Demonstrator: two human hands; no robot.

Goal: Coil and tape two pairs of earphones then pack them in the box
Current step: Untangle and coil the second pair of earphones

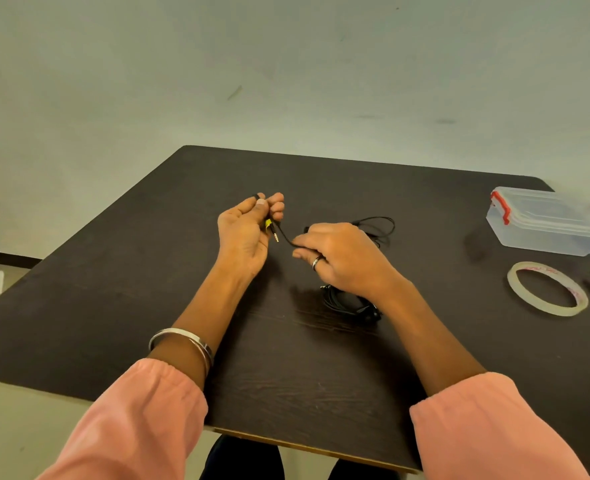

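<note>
The left hand point(248, 233) is pinching the yellow-banded plug end of a thin black earphone cable point(284, 237), fingers curled around it, while the right hand point(342, 258) is gripping the same cable above the dark wooden counter point(321, 375). A second black earphone bundle point(349, 304) is lying under the right wrist, and the clear plastic box with red clips point(546, 220) is sitting shut at far right, beside a clear tape roll point(548, 292).

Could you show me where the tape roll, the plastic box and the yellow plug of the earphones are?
tape roll point(515, 289): head view, on its left band.
plastic box point(542, 233): head view, on its clear front wall.
yellow plug point(269, 223): head view, on the yellow sleeve at the left hand.
</note>
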